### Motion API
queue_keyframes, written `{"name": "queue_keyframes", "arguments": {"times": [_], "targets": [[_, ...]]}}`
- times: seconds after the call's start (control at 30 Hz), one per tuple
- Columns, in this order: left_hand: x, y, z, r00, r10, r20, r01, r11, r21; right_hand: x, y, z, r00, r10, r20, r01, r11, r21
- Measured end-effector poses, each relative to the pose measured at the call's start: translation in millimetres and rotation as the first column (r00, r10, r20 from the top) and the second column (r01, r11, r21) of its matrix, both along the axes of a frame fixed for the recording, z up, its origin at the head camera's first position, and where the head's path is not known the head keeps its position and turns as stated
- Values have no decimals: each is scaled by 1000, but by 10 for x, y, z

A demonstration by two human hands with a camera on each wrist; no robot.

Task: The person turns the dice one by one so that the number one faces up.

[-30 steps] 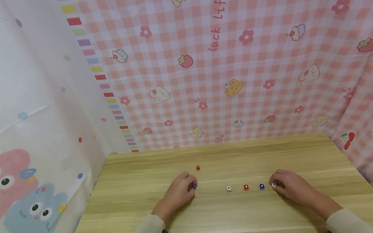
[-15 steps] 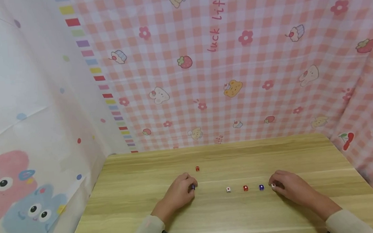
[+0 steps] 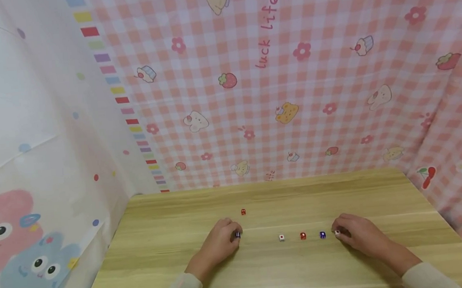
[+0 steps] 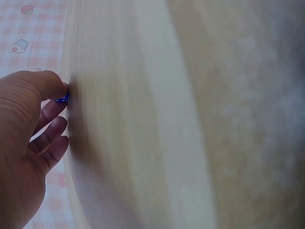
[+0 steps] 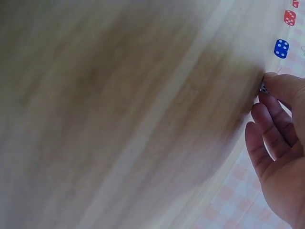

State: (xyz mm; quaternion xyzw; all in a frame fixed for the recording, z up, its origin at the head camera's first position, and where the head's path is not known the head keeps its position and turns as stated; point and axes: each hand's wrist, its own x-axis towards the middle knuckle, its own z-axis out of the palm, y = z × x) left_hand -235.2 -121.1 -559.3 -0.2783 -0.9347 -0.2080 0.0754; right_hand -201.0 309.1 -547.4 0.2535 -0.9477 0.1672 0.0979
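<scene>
My left hand (image 3: 217, 241) pinches a blue die (image 4: 63, 98) between thumb and index finger, low over the wooden table. At the right end of a row of dice, my right hand (image 3: 362, 234) holds a white die (image 3: 337, 233) between thumb and fingertips. Just left of it sits a blue die (image 3: 322, 235) with one white pip on top. Further left in that row come a red die (image 3: 303, 236) and a white die (image 3: 281, 238) showing a red pip. Beyond my left fingertips lies another red die (image 3: 243, 212).
The light wooden table (image 3: 262, 277) reaches back to a pink checked cloth (image 3: 211, 96) hanging behind it. A white cloth with cartoon figures (image 3: 2, 234) hangs on the left, and a pink checked one on the right.
The blue die in my left hand has turned between the fingers, showing a different face. My right hand stays at the white die. The head view has shifted slightly.
</scene>
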Motion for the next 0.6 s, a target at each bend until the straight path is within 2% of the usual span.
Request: {"name": "queue_keyframes", "arguments": {"times": [0.6], "targets": [[-6,-13,29,1000,-17,-3,17,999,-36,9,-16,11,999,-33,21,32,999,18]]}}
